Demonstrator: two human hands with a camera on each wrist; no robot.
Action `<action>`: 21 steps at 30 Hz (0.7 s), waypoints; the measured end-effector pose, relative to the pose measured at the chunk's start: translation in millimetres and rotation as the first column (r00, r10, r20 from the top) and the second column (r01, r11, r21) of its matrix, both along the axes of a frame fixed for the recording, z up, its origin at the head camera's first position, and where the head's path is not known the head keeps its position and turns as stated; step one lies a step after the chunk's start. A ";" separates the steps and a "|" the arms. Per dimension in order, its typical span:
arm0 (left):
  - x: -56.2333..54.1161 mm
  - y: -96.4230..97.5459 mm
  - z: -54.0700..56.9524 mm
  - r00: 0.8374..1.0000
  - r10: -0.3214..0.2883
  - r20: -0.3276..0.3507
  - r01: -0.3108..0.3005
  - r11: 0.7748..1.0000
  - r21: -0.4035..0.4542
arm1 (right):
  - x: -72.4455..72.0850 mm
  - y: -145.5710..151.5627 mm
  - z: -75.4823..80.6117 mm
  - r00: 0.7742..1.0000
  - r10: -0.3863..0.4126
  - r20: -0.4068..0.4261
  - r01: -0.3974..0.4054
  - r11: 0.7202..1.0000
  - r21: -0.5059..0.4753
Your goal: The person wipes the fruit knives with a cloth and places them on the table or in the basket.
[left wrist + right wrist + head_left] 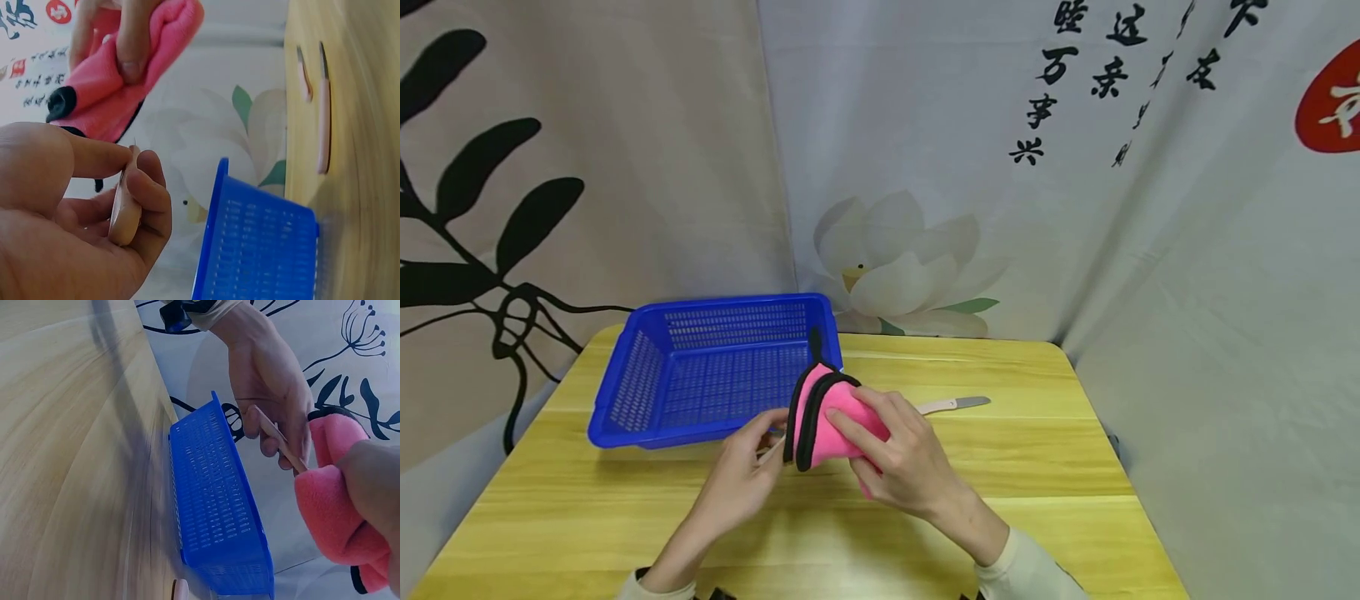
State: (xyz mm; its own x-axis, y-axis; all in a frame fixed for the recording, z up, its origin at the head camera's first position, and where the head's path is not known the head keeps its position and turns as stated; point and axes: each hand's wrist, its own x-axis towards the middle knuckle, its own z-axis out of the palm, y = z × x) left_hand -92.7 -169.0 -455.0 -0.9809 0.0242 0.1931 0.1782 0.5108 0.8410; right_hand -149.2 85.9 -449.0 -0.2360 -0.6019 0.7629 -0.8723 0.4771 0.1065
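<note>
My left hand (745, 471) holds a knife (125, 212) by its pale pinkish handle, thumb and fingers curled round it. Most of the blade is hidden; only a thin sliver shows in the left wrist view. A pink cloth (842, 421) with black edging and a black loop is gripped in my right hand (910, 458), folded over between thumb and fingers. In the right wrist view the end of the handle (284, 447) meets the fold of the cloth. Both hands are raised over the table, just in front of the basket's right corner.
A blue plastic basket (651, 437) with perforated walls stands at the back left of the wooden table (1037, 517). Behind my right hand lie a small knife (304, 78) and a longer knife (324, 125), both with pale handles. A printed curtain (925, 108) hangs behind the table.
</note>
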 end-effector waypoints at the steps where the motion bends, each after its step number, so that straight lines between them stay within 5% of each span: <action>1: -0.1 1.3 0.0 1.000 -0.004 0.006 0.004 1.000 0.003 | 0.1 -0.3 -0.3 1.000 -0.004 -0.010 0.004 1.000 0.007; 8: 1.4 5.6 -2.3 0.995 -0.097 0.008 0.096 0.993 0.073 | 0.7 1.1 -1.6 0.999 -0.038 -0.018 0.040 0.997 0.069; 14: 2.3 6.6 -1.2 0.978 -0.207 0.021 0.198 0.958 0.205 | 1.8 2.6 -1.3 0.995 -0.092 -0.032 0.095 0.986 0.134; 21: 3.0 8.3 2.0 0.972 -0.234 0.032 0.222 0.951 0.214 | 2.0 5.8 -1.0 0.988 -0.133 -0.079 0.144 0.979 0.148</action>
